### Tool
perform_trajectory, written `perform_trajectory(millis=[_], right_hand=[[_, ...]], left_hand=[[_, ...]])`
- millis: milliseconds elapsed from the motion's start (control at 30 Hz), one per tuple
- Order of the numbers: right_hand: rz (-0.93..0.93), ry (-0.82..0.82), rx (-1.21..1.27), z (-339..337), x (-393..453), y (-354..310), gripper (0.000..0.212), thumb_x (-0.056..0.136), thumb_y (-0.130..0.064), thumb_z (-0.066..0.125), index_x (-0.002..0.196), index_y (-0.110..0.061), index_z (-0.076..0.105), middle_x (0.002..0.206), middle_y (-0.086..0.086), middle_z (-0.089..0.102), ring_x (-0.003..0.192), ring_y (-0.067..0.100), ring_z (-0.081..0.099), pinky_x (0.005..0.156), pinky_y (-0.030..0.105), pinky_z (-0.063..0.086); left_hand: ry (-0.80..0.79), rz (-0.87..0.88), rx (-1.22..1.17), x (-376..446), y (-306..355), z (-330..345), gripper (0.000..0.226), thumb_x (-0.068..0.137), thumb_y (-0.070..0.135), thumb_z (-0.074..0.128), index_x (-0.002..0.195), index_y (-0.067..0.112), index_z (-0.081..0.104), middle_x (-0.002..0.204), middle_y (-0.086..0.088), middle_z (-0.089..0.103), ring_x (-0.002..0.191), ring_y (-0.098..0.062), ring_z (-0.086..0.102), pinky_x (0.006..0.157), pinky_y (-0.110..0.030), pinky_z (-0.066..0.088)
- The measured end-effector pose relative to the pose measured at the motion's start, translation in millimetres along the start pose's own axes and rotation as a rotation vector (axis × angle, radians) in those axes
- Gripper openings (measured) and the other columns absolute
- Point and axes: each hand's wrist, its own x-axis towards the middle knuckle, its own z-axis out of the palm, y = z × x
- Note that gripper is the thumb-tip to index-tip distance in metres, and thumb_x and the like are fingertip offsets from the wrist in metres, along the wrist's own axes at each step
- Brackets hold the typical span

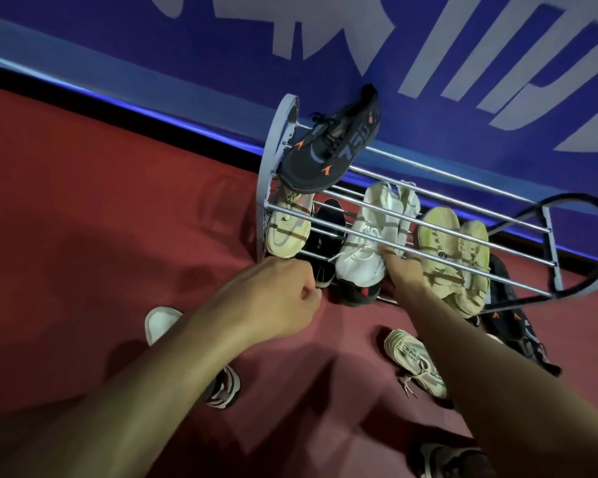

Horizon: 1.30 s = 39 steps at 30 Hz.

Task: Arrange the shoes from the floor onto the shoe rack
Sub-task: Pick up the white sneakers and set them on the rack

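Observation:
The shoe rack (428, 198) of metal bars stands against the blue wall. A black shoe with orange marks (328, 150) lies on its top shelf at the left. On the lower shelf sit a beige shoe (287, 225), a black shoe (325, 236), a white pair (366, 236) and a yellowish pair (456, 250). My right hand (403, 270) reaches under the front bars and grips the right side of the white shoe. My left hand (283, 291) is curled into a fist just in front of the black shoe's heel, with nothing visibly in it.
On the red floor lie a white shoe (161, 324), a black-and-white shoe (225, 391) partly under my left arm, a cream shoe (416, 362), a black shoe (511, 326) beside the rack's right end, and a dark shoe (449, 458) at the bottom edge.

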Motion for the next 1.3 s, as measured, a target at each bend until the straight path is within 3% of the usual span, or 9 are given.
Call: perform_trajectory(millis=[167, 267, 400, 533, 700, 833, 1000, 1133, 1300], right_hand=[[-0.015, 0.058, -0.033, 15, -36, -13, 0.049, 0.079, -0.047, 0.079, 0.111, -0.011, 0.071, 0.108, 0.005, 0.073, 0.103, 0.027, 0.070, 0.088, 0.031, 0.053], [0.000, 0.039, -0.109, 10, -48, -1, 0.083, 0.060, -0.066, 0.076, 0.120, -0.010, 0.067, 0.112, 0.006, 0.073, 0.105, 0.026, 0.070, 0.089, 0.033, 0.057], [-0.035, -0.050, -0.122, -2, -39, 26, 0.075, 0.058, -0.064, 0.080, 0.117, -0.020, 0.067, 0.107, -0.002, 0.075, 0.098, 0.018, 0.072, 0.088, 0.044, 0.061], [0.050, -0.095, -0.058, -5, -40, 33, 0.107, 0.052, -0.066, 0.088, 0.138, -0.022, 0.041, 0.133, 0.006, 0.057, 0.114, 0.029, 0.064, 0.085, 0.051, 0.060], [0.320, -0.469, 0.125, -2, -85, 19, 0.033, 0.094, -0.016, 0.066, 0.122, 0.002, 0.058, 0.112, 0.016, 0.069, 0.094, 0.026, 0.071, 0.082, 0.035, 0.062], [0.267, -0.318, 0.274, 3, -82, 18, 0.032, 0.097, -0.010, 0.062, 0.122, 0.008, 0.059, 0.093, 0.022, 0.077, 0.084, 0.032, 0.077, 0.089, 0.043, 0.060], [0.351, -0.318, 0.392, 11, -75, 8, 0.038, 0.092, -0.022, 0.066, 0.127, -0.006, 0.063, 0.114, 0.010, 0.074, 0.097, 0.025, 0.074, 0.094, 0.041, 0.059], [0.296, -0.356, 0.491, -8, -96, 35, 0.026, 0.096, -0.013, 0.067, 0.113, 0.007, 0.063, 0.089, 0.013, 0.072, 0.074, 0.020, 0.073, 0.072, 0.027, 0.061], [0.318, -0.298, 0.212, -72, -93, 116, 0.013, 0.098, -0.023, 0.060, 0.091, -0.013, 0.063, 0.088, 0.014, 0.064, 0.067, 0.017, 0.060, 0.073, 0.034, 0.054]], left_hand=[[-0.037, 0.013, 0.034, 3, 5, 7, 0.023, 0.099, 0.042, 0.051, 0.105, 0.027, 0.066, 0.106, 0.008, 0.071, 0.103, -0.013, 0.066, 0.085, -0.030, 0.052], [-0.075, 0.016, 0.049, 7, 10, 10, 0.023, 0.098, 0.044, 0.051, 0.108, 0.029, 0.066, 0.110, 0.010, 0.070, 0.106, -0.011, 0.064, 0.087, -0.028, 0.050], [-0.133, 0.013, 0.070, 13, 20, 13, 0.023, 0.098, 0.045, 0.051, 0.107, 0.029, 0.066, 0.111, 0.009, 0.070, 0.108, -0.013, 0.065, 0.092, -0.033, 0.052], [-0.163, 0.021, 0.104, 18, 30, 18, 0.024, 0.098, 0.045, 0.050, 0.105, 0.028, 0.065, 0.109, 0.007, 0.071, 0.103, -0.015, 0.066, 0.092, -0.037, 0.053], [-0.224, 0.037, 0.192, 21, 40, 24, 0.027, 0.099, 0.045, 0.049, 0.108, 0.025, 0.065, 0.115, 0.005, 0.068, 0.109, -0.017, 0.063, 0.095, -0.036, 0.050], [-0.254, 0.048, 0.256, 26, 50, 26, 0.037, 0.100, 0.046, 0.047, 0.104, 0.017, 0.071, 0.108, -0.001, 0.072, 0.103, -0.021, 0.067, 0.092, -0.039, 0.053], [-0.281, 0.054, 0.276, 35, 63, 32, 0.029, 0.097, 0.050, 0.047, 0.099, 0.028, 0.066, 0.108, 0.005, 0.070, 0.102, -0.017, 0.066, 0.094, -0.041, 0.052], [-0.322, 0.060, 0.333, 40, 75, 39, 0.026, 0.099, 0.049, 0.047, 0.106, 0.030, 0.063, 0.117, 0.006, 0.067, 0.110, -0.016, 0.062, 0.099, -0.037, 0.049], [-0.345, 0.073, 0.330, 49, 90, 56, 0.027, 0.100, 0.050, 0.047, 0.112, 0.030, 0.062, 0.120, 0.009, 0.065, 0.112, -0.015, 0.061, 0.097, -0.032, 0.048]])
